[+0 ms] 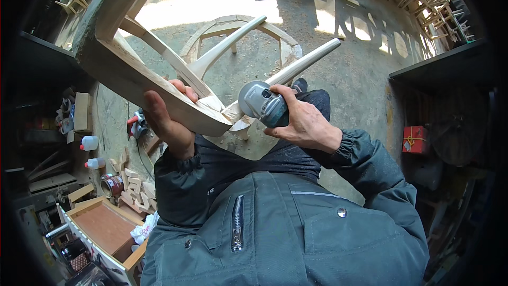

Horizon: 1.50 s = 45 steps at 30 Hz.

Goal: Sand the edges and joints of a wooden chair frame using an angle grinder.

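Our right grip (307, 122) wrapped round a grey power tool, our left grip (172, 124) clasping a wooden frame

We hold the grey power tool (271, 107) by its rounded body, with the fingers and thumb of our right grip spread wide only as far as the casing makes them. Its round disc (250, 98) faces left, right by the joint where the frame's pieces meet; we cannot tell whether it touches the wood. Our left grip is closed about the lower rail of the wooden frame (182, 103), thumb on the near side and fingertips showing over the far side. The frame is held up in front of us, tilted, its big curved part rising to the upper left and a pale leg (312, 63) reaching out to the upper right past the tool

Below and beyond it, a round wooden piece (211, 25) stands on the floor (365, 106), where sunlight falls in bright patches. To our left we have a heap of offcuts (138, 193), a tin (111, 185) beside it and two plastic bottles (90, 143) with red caps. To our right sits a red box (416, 139) tied with yellow string, and more wooden frames (407, 0) are stacked at the far right
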Each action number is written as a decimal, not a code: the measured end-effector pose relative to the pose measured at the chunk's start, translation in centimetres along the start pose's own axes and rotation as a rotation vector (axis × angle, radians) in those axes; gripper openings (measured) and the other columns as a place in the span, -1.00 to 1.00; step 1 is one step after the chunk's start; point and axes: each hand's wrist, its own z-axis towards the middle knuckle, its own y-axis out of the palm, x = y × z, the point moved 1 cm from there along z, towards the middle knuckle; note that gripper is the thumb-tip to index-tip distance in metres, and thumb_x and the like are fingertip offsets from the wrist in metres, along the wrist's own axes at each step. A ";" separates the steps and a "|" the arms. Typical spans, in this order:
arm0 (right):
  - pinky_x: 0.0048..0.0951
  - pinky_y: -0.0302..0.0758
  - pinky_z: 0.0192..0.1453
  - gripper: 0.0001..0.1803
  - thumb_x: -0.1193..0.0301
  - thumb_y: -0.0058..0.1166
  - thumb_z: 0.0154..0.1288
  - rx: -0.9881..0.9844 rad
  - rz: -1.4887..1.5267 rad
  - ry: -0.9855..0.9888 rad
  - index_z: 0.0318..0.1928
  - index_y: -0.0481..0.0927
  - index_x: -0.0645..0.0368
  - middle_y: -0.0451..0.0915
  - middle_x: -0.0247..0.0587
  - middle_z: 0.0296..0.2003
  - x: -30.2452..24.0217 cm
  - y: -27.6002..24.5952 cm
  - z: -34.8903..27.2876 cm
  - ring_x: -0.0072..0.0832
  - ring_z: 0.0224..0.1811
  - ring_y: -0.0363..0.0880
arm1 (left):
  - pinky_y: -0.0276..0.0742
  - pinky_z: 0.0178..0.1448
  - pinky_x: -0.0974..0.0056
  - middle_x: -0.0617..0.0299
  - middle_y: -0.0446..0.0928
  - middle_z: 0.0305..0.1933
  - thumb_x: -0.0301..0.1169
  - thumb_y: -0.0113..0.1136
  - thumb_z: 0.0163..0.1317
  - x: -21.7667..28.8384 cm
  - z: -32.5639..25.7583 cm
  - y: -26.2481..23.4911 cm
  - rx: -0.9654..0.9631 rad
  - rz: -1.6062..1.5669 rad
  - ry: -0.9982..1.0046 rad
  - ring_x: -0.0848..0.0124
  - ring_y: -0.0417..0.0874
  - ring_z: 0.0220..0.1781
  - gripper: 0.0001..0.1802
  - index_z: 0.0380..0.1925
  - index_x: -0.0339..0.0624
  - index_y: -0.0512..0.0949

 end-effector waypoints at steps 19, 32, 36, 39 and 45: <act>0.03 0.57 0.22 -0.01 0.05 0.41 0.25 -0.140 0.081 0.028 0.47 0.13 0.21 0.65 0.49 -0.04 -1.9 -0.2 2.3 0.31 0.09 0.69 | 0.52 -0.06 0.06 0.09 0.52 -0.20 0.32 -0.04 0.54 -0.3 -0.5 0.4 0.005 -0.024 0.000 0.21 0.55 -0.30 -0.31 0.08 -0.16 0.41; 0.02 0.57 0.22 0.01 0.06 0.43 0.25 0.036 0.211 0.000 0.49 0.09 0.19 0.64 0.46 -0.06 -0.5 1.6 0.8 0.31 0.06 0.70 | 0.52 -0.05 0.07 0.09 0.50 -0.21 0.35 -0.03 0.51 -0.2 0.2 0.2 0.016 -0.048 -0.043 0.22 0.55 -0.30 -0.28 0.02 -0.17 0.42; 0.01 0.57 0.20 0.01 0.05 0.43 0.24 -0.030 0.210 0.020 0.48 0.10 0.18 0.65 0.44 -0.07 -0.7 1.9 1.2 0.32 0.05 0.70 | 0.52 -0.05 0.07 0.09 0.49 -0.23 0.37 -0.03 0.50 -0.1 0.2 0.1 0.026 -0.033 -0.052 0.23 0.55 -0.32 -0.26 0.00 -0.18 0.42; 0.03 0.57 0.17 0.00 0.07 0.45 0.22 -0.005 0.172 -0.014 0.48 0.11 0.11 0.65 0.42 -0.07 -0.3 1.8 0.4 0.32 0.03 0.70 | 0.52 -0.05 0.07 0.11 0.49 -0.24 0.37 -0.04 0.51 0.1 1.0 0.3 0.031 -0.030 -0.049 0.23 0.55 -0.32 -0.27 -0.01 -0.18 0.42; 0.05 0.61 0.15 0.01 0.12 0.49 0.19 0.110 0.144 0.055 0.49 0.12 0.04 0.65 0.41 0.02 1.0 1.4 -1.3 0.27 0.07 0.71 | 0.51 -0.06 0.07 0.12 0.50 -0.24 0.37 -0.06 0.52 0.3 1.5 -0.3 0.017 -0.040 -0.052 0.23 0.55 -0.32 -0.28 -0.02 -0.16 0.42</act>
